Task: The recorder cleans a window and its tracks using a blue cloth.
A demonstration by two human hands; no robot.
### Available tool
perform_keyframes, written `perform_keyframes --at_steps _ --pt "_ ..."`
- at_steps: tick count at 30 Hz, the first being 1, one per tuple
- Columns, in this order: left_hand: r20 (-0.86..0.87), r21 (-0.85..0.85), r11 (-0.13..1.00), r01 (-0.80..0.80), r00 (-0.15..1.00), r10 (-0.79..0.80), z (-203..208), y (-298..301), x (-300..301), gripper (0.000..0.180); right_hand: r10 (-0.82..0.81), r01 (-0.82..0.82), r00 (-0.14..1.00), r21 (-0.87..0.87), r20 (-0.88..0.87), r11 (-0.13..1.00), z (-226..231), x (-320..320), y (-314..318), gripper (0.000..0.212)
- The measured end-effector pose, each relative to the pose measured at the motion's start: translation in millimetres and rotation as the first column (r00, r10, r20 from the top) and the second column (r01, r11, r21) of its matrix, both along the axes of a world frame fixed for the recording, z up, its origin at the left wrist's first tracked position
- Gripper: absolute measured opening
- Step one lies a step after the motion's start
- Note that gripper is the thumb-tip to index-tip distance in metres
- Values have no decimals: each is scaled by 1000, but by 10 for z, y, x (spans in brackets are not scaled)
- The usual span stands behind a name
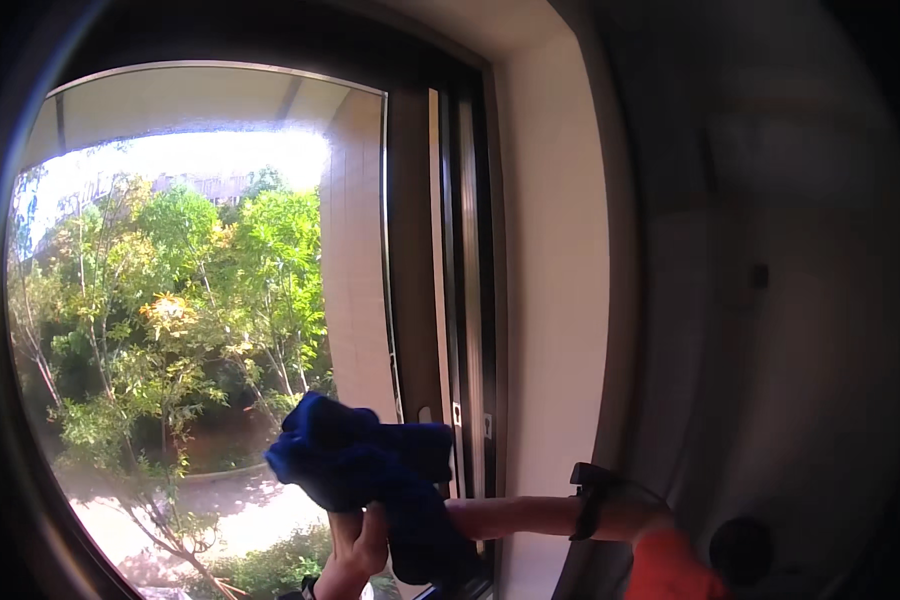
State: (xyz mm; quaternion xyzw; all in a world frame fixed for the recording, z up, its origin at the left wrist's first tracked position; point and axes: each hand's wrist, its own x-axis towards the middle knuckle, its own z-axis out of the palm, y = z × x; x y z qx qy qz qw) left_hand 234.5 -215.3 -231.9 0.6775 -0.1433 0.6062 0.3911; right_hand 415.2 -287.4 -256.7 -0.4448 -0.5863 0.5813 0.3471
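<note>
A bunched dark blue cloth (365, 460) is held up in front of the window, with one part hanging down on its right side. My left hand (358, 540) comes from below and is closed on the cloth's underside, its thumb showing. A dark watch or band (310, 587) sits at that wrist. From the right, my right forearm (530, 516) reaches into the cloth, which covers my right hand, so its fingers are hidden. A black band (588, 503) is round the right wrist, and an orange sleeve (670, 568) shows farther up the arm.
The large window pane (170, 320) has a dark frame (412, 250) with metal tracks (470, 250) on its right. Beside these stands a pale wall reveal (555, 270). Trees (190, 260) and sunlit ground show through the glass. A dim wall (770, 350) fills the right.
</note>
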Motion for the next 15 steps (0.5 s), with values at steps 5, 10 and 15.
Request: perform_keyframes --at_steps 5,10,15 --pt "-195 -104 922 372 902 -386 256 -148 97 42 -468 545 839 428 -279 721 717 328 -674 49" --pt "-1 -694 480 537 666 -746 121 -213 554 41 -704 494 628 869 -331 33 1812 477 -746 27" --pt "32 -675 118 729 188 -982 582 -577 1360 25 -920 -200 255 915 -296 -350 2642 712 -372 25"
